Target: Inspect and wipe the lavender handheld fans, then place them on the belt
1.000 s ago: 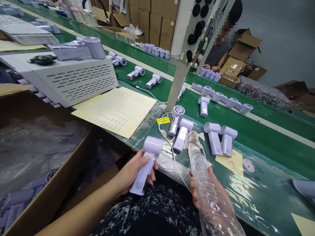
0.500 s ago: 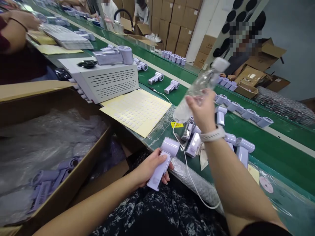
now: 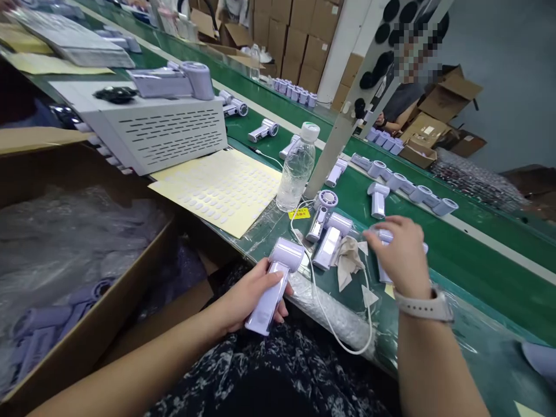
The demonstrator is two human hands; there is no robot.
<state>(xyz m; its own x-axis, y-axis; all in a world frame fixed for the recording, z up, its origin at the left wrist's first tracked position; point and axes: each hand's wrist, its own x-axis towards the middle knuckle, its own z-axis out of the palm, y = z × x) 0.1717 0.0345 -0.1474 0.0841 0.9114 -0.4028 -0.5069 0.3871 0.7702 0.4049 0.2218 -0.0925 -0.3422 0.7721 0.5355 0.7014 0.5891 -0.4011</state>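
Note:
My left hand is closed around the handle of a lilac handheld fan, held over my lap at the bench edge. My right hand lies over a pair of lilac fans on the green bench, fingers curled on top of them; whether it grips one is hidden. A clear plastic water bottle stands upright beside a white post. Two more fans and a beige cloth lie between my hands, with a white cable looping past.
A yellow sheet of small white stickers lies left of the bottle, by a grey vented box. A cardboard box with bubble wrap and fans sits at my left. More fans line the green conveyor. A person sits across.
My right hand set the water bottle upright by the white post, then came down onto the pair of fans. The left hand kept its fan.

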